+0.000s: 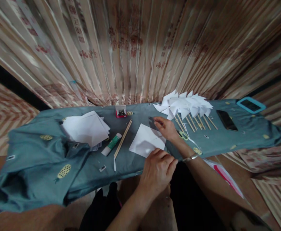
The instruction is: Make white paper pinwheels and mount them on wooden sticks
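Observation:
A square white sheet of paper (146, 139) lies in front of me, with cuts or creases showing toward its right side. My left hand (158, 168) is curled at the sheet's near corner; its fingertips are hidden, so I cannot tell what they grip. Over the far right part of the sheet is my right hand (165, 127), fingers drawn together around something too small to make out. Green-handled scissors (183, 134) lie right of that hand. Several white paper pinwheels (188, 105) on wooden sticks overlap in a row beyond it.
To the left are a stack of white paper (86, 128), a glue stick (111, 144), wooden sticks (123, 138) and a small open red box (121, 112) of dark metallic bits. A phone (227, 120) and a blue-framed device (251, 105) lie right. Curtains hang behind the cloth-covered table (135, 165).

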A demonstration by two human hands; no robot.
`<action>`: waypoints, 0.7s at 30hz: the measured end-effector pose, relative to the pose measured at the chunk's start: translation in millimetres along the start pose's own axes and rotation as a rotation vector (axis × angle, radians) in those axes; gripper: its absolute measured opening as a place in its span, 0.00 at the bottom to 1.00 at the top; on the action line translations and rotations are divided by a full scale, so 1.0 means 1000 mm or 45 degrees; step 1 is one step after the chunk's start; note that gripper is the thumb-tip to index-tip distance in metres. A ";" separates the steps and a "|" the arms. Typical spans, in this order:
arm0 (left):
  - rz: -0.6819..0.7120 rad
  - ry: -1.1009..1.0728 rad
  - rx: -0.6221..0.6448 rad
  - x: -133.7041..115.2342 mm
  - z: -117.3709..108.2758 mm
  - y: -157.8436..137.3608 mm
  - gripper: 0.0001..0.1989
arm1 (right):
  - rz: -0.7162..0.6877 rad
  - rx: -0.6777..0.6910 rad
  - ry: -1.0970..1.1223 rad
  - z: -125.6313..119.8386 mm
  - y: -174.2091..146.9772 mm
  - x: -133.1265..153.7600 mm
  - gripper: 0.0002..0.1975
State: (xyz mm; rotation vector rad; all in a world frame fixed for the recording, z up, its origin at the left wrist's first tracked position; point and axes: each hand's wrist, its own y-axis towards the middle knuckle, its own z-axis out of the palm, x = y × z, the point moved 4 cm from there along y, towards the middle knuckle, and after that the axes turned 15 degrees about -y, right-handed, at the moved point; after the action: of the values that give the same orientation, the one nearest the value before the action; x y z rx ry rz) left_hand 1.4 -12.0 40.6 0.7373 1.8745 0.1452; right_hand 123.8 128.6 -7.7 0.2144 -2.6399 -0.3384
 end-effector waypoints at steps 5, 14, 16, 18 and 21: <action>0.017 0.005 -0.021 -0.001 0.005 0.009 0.14 | -0.154 0.055 -0.098 0.004 0.004 0.006 0.17; -0.034 0.059 -0.033 0.014 0.010 0.021 0.14 | -0.111 0.028 0.102 0.029 -0.007 0.002 0.15; -0.054 0.073 -0.022 0.020 0.009 0.022 0.15 | -0.113 0.040 0.134 0.029 -0.005 0.001 0.15; -0.082 0.070 -0.025 0.028 0.004 0.023 0.15 | -0.107 0.067 0.146 0.030 -0.003 -0.001 0.16; -0.122 0.083 -0.165 0.046 -0.023 0.023 0.12 | -0.096 0.096 0.133 0.031 0.001 -0.003 0.16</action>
State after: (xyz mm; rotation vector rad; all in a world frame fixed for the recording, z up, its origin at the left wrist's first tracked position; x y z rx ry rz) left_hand -20.3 36.7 23.4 0.5585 1.9388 0.2299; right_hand 111.9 136.3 -35.3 0.3480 -2.5485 -0.2455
